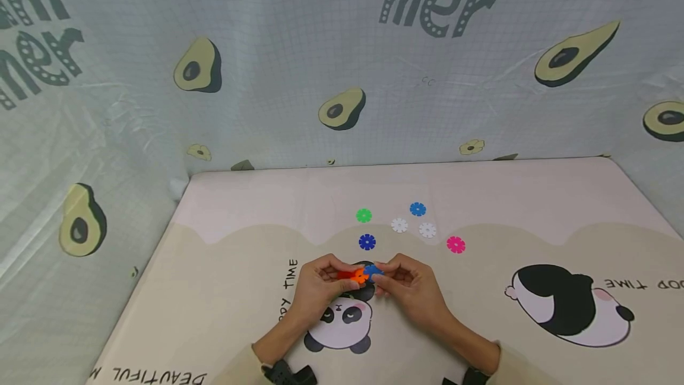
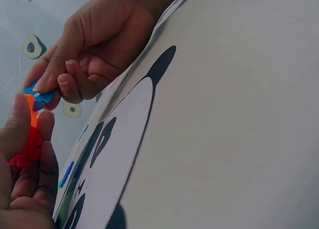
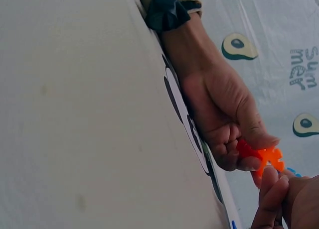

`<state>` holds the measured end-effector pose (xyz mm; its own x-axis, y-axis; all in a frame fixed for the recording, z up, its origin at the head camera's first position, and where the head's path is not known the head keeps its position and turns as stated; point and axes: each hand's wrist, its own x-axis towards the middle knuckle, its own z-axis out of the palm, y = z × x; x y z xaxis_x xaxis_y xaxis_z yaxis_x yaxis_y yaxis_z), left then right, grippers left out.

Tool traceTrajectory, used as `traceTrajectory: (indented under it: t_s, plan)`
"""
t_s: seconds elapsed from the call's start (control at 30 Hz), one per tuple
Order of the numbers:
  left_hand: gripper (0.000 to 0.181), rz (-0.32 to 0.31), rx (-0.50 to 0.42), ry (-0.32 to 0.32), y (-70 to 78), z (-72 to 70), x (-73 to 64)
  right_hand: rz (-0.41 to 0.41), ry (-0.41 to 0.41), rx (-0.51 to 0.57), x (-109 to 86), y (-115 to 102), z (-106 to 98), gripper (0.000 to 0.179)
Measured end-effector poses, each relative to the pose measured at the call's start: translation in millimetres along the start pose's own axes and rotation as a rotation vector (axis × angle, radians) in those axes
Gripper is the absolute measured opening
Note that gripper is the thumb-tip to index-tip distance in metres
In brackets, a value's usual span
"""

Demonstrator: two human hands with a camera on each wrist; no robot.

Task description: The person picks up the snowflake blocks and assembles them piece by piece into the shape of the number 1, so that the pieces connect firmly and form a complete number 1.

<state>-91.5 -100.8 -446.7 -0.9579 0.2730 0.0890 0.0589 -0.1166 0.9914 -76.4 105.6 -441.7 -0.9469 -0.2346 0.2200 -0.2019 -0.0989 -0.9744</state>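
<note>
Pinched btwn thumb & fingers of the left hand (image 1: 315, 288) is a red notched plastic disc (image 1: 347, 275); by the right hand (image 1: 417, 293), a blue notched plastic disc (image 1: 373, 271) is pinched. Btwn these, touching both, an orange notched plastic disc (image 1: 360, 277) is seen. All 3 pcs are held over the beige printed table surface (image 1: 224, 290). Farther off, a green disc (image 1: 364, 215), dark-blue disc (image 1: 367, 242), light-blue disc (image 1: 418, 209), pink disc (image 1: 456, 245) & 2 white discs (image 1: 427, 230) are laid apart.
</note>
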Motion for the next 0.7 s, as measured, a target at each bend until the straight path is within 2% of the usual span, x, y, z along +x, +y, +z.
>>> traceTrajectory:
  t_s: [0.23, 0.53, 0.7]
  plan:
    - [0.025, 0.011, -0.017, -0.013, 0.1, 0.1, -0.1, 0.001, 0.000, 0.010, -0.9, 0.6, -0.2, 0.011]
    - [0.025, -0.002, 0.039, -0.022, 1.7, -1.4, 0.5, -0.015, -0.007, 0.002, -1.2, -0.1, -1.2, 0.013]
    - [0.027, -0.005, 0.047, -0.041, 2.4, -2.1, 0.1, 0.007, -0.037, -0.027, -0.8, -2.4, -5.2, 0.018]
